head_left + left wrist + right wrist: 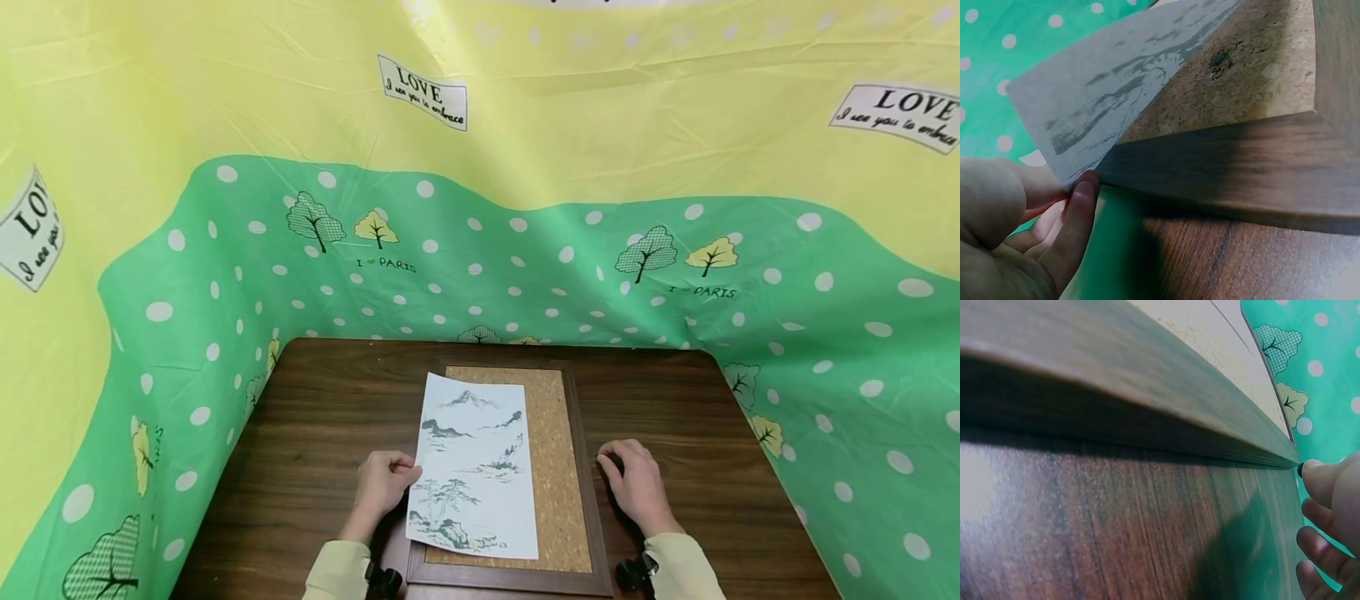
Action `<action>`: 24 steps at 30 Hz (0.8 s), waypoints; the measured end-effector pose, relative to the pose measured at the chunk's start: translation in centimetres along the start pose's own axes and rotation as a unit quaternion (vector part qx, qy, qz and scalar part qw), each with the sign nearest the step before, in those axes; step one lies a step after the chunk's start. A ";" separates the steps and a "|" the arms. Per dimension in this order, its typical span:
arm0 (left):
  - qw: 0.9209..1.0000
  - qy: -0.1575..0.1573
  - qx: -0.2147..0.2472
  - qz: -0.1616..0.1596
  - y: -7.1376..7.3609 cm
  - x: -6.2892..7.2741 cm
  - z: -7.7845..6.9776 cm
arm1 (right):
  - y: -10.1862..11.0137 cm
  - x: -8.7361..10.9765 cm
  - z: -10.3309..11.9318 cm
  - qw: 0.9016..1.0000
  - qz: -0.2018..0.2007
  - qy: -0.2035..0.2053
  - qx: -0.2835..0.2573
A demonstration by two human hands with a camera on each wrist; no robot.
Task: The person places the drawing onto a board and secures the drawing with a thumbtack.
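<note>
My left hand (384, 482) pinches the left edge of a white sheet of paper (487, 454) printed with grey ink landscapes. That sheet lies over the left part of a cork board (558, 467), its left edge lifted a little. In the left wrist view, thumb and fingers (1082, 194) meet on the sheet beside the board's dark wooden frame (1210, 169). Just right of the frame, my right hand (636, 483) has its fingers curled. A small black object (1300, 469) shows at its fingertips in the right wrist view; its kind is too small to tell.
Under the board is a dark brown wooden table (315, 417). A yellow and green curtain (525, 275) with white dots and printed trees hangs round the back and both sides. Black wrist straps (384, 581) sit by the light sleeves (337, 571).
</note>
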State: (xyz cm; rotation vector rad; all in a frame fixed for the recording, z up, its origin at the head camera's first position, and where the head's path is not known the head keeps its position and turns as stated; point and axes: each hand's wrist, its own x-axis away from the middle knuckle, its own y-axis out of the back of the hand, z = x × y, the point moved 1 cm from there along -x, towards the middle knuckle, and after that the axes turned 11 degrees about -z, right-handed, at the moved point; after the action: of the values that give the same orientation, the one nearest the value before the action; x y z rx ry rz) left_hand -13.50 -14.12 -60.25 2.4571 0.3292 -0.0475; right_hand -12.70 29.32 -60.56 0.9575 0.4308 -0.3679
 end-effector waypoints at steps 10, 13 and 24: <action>1.000 -0.008 0.009 0.000 -0.2 0.1 -0.9 | 0.2 0.0 0.2 1.000 0.008 -0.011 -0.003; 1.000 -0.005 0.012 0.003 -0.3 0.1 -1.1 | 0.2 -0.1 0.3 1.000 0.010 -0.010 -0.004; 1.000 -0.005 0.019 0.011 -1.4 0.2 -1.8 | 0.0 -0.3 0.4 1.000 0.006 -0.006 -0.005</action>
State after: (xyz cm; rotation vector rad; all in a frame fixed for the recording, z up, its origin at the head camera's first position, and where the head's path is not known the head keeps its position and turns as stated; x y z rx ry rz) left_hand -13.73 -11.91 -59.72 2.4970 0.2998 -0.0574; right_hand -12.86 28.96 -60.22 0.9469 0.4145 -0.3594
